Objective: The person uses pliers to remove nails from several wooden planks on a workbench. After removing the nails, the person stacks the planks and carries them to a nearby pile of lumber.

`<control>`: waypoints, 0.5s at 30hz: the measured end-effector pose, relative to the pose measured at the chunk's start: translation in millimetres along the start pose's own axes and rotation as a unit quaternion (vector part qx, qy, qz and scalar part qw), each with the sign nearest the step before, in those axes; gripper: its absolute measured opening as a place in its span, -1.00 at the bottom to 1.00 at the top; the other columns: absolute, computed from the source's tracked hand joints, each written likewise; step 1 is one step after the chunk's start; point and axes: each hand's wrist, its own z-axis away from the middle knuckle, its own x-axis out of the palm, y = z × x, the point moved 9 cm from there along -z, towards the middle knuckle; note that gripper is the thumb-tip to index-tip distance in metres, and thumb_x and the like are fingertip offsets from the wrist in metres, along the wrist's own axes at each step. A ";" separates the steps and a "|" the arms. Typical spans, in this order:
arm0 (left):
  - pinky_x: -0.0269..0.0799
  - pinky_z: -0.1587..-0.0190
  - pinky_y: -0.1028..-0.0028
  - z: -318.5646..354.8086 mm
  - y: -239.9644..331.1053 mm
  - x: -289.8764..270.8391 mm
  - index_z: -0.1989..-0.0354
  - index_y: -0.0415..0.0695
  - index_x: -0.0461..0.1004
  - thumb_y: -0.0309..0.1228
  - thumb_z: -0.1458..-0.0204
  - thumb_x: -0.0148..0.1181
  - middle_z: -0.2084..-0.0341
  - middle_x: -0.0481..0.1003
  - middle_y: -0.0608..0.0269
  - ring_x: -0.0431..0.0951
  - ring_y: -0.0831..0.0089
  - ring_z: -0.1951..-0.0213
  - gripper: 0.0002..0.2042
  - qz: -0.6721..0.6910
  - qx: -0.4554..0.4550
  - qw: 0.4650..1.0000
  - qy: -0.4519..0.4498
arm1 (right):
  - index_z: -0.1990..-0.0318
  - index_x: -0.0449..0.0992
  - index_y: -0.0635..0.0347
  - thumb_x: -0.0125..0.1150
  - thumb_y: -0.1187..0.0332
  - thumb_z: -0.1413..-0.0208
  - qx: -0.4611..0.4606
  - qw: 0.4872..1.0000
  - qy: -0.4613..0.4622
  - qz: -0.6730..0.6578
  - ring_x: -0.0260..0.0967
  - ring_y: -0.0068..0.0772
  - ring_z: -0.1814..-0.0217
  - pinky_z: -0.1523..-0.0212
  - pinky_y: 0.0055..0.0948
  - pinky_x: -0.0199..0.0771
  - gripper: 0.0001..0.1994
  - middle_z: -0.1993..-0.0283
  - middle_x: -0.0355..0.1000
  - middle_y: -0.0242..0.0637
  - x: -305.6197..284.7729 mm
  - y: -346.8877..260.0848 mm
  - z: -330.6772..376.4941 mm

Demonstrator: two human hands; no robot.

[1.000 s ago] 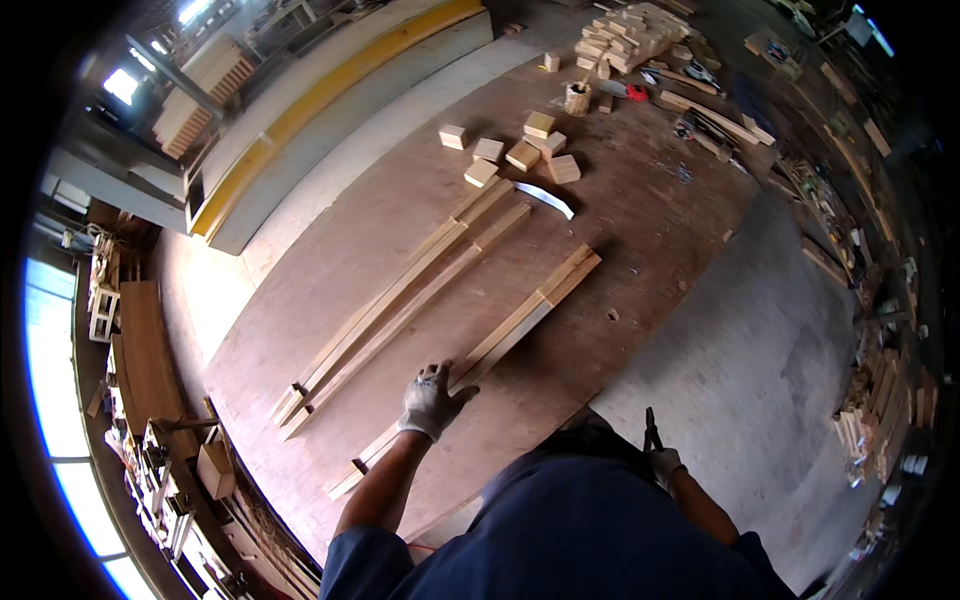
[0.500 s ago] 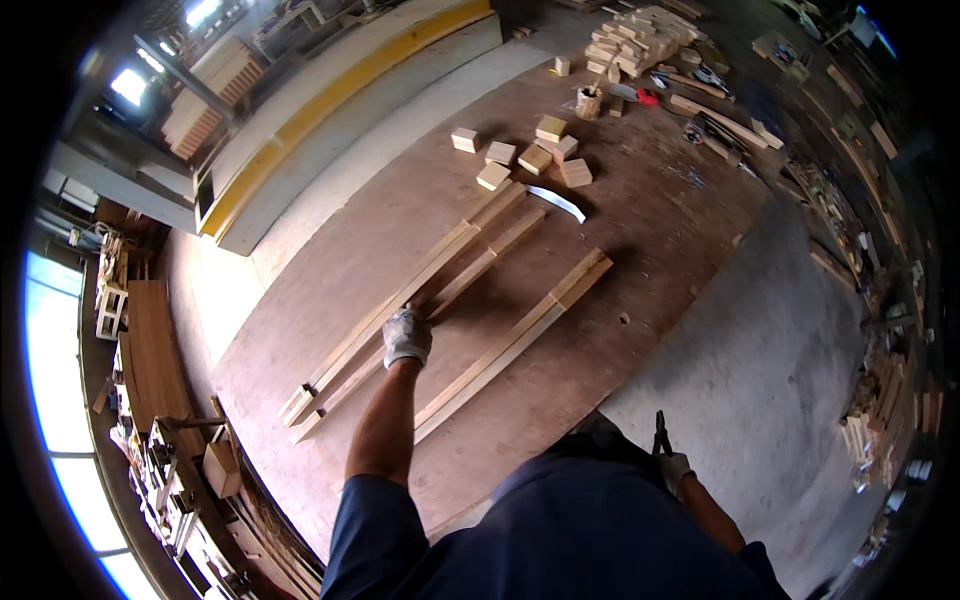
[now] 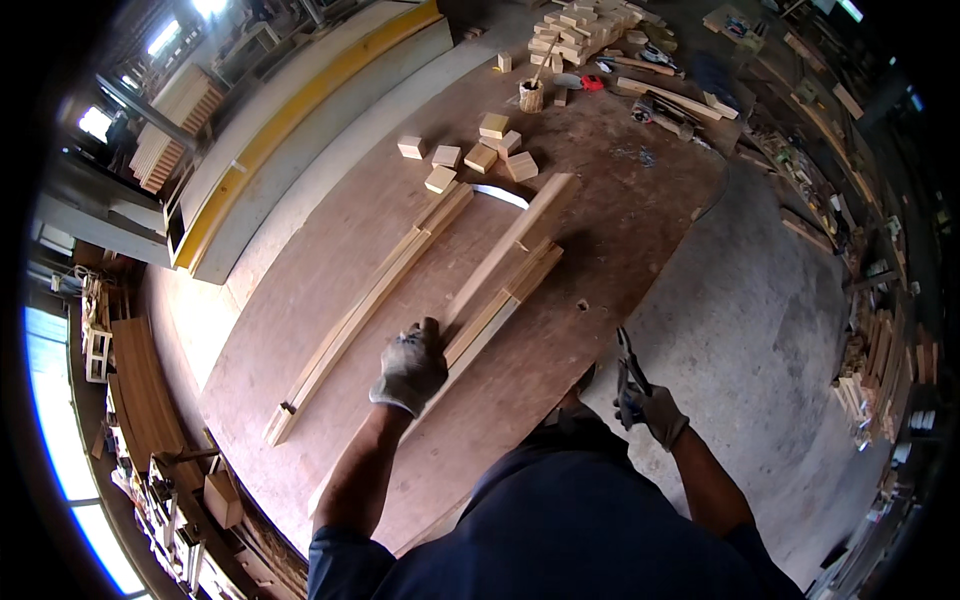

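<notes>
Nearest, the gloved right hand [image 3: 650, 403] is closed around a dark slim tool [image 3: 628, 358] over the grey floor, while the gloved left hand [image 3: 410, 368] grips the near end of a long pale wooden strip [image 3: 497, 262] lying slanted on the brown plywood worktop [image 3: 300, 330]. Beside it lie two paired long pale wooden battens [image 3: 365, 305] (left) and a shorter pair [image 3: 505, 300]. Farther off sit small square wooden blocks [image 3: 480, 157] and a round woven cup [image 3: 531, 96].

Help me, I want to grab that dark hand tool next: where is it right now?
In the head view the dark tool is in the right hand, low and right of centre, off the big wooden table's right edge, above the grey floor.
</notes>
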 end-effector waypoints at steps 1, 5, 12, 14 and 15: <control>0.50 0.19 -0.12 1.4 10.0 8.1 0.04 -0.03 0.46 -0.45 -0.13 0.05 0.22 0.55 -0.09 0.60 -0.17 0.25 -0.77 -0.022 0.017 1.000 -0.013 | -0.01 0.50 0.42 0.20 0.13 -0.34 -0.019 1.000 -0.022 -0.005 0.62 -0.28 0.30 0.21 -0.32 0.66 -0.58 0.22 0.58 -0.13 10.2 -17.4 1.2; 0.52 0.25 -0.04 18.1 75.0 3.6 -0.09 0.01 0.53 -0.33 -0.18 0.13 0.17 0.43 0.02 0.57 -0.08 0.34 -0.70 0.033 0.121 0.989 -0.081 | -0.05 0.51 0.41 0.19 0.10 -0.36 -0.078 0.990 -0.096 -0.060 0.62 -0.28 0.13 0.07 -0.32 0.64 -0.56 0.15 0.58 -0.14 55.2 -87.8 25.5; 0.46 0.37 -0.10 30.2 122.4 19.2 0.02 -0.13 0.27 -0.02 -0.15 0.34 0.44 0.57 -0.27 0.59 -0.31 0.34 -0.49 0.161 0.019 0.985 -0.055 | -0.06 0.55 0.35 0.20 0.13 -0.37 -0.088 0.978 -0.125 -0.143 0.56 -0.43 0.04 -0.04 -0.38 0.60 -0.60 0.04 0.59 -0.19 71.4 -112.9 44.9; 0.47 0.36 -0.09 28.5 135.1 23.5 0.01 -0.13 0.26 -0.04 -0.15 0.33 0.42 0.57 -0.25 0.60 -0.30 0.33 -0.50 0.181 0.016 0.982 -0.056 | -0.06 0.55 0.35 0.19 0.14 -0.37 -0.081 0.981 -0.110 -0.138 0.56 -0.43 0.04 -0.04 -0.38 0.60 -0.61 0.04 0.59 -0.20 65.2 -104.3 37.9; 0.47 0.36 -0.08 27.2 140.7 23.4 0.00 -0.12 0.26 -0.04 -0.16 0.33 0.40 0.58 -0.24 0.60 -0.30 0.32 -0.50 0.190 0.016 0.980 -0.056 | -0.07 0.55 0.35 0.19 0.15 -0.37 -0.078 0.982 -0.103 -0.136 0.56 -0.43 0.04 -0.04 -0.38 0.61 -0.61 0.04 0.59 -0.20 62.4 -103.0 35.6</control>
